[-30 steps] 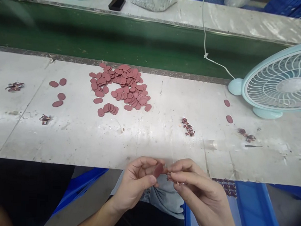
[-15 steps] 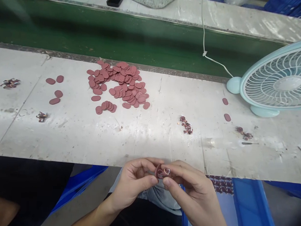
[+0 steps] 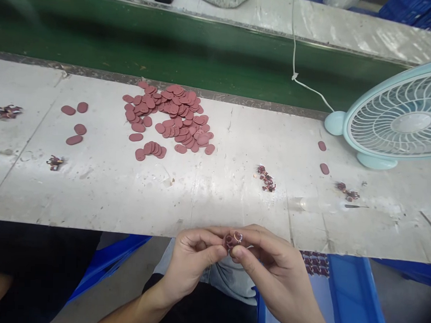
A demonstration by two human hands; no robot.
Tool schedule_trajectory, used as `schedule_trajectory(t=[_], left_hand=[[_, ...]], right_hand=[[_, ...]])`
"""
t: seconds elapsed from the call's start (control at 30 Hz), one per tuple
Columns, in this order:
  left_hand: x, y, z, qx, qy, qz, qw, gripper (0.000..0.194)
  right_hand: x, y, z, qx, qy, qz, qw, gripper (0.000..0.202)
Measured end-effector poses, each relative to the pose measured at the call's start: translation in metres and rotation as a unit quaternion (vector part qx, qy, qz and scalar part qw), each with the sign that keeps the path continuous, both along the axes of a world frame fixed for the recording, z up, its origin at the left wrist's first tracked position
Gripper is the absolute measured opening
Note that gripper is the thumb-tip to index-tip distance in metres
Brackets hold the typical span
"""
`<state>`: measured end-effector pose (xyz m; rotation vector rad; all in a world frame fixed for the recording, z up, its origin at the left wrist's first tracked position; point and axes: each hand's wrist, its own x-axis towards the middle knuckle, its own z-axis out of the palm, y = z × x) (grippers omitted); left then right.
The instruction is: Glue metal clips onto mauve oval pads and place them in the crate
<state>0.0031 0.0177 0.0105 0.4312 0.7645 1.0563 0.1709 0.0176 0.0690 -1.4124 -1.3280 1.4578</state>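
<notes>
My left hand (image 3: 192, 262) and my right hand (image 3: 270, 272) meet just below the near edge of the white worktable (image 3: 214, 189). Between their fingertips they pinch a small dark-red oval tag (image 3: 229, 240) with a small metal ring (image 3: 238, 236) at it. A big heap of the same red oval tags (image 3: 171, 117) lies far back on the table, well beyond both hands. Small clumps of ringed parts (image 3: 267, 179) lie closer, to the right of centre.
A pale blue desk fan (image 3: 397, 120) stands at the right, its white cord (image 3: 294, 65) crossing a green conveyor belt (image 3: 170, 47). A few loose tags (image 3: 74, 123) lie at the left. Blue crates (image 3: 352, 298) sit under the table's edge, one holding parts (image 3: 318, 265).
The hands have drawn closer together and the right fingers now press the ring against the tag. The camera view has tipped slightly, shifting the table contents up.
</notes>
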Motion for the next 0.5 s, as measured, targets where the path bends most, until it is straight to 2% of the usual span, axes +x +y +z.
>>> schedule_trajectory(t=[0.2, 0.5], left_hand=[[0.002, -0.003, -0.002, 0.028, -0.002, 0.006, 1.000, 0.008], [0.008, -0.006, -0.007, 0.046, 0.005, 0.015, 0.999, 0.012]], right_hand=[[-0.002, -0.006, -0.009, 0.006, 0.043, -0.032, 0.999, 0.029], [-0.003, -0.009, -0.019, 0.046, 0.054, -0.053, 0.996, 0.029]])
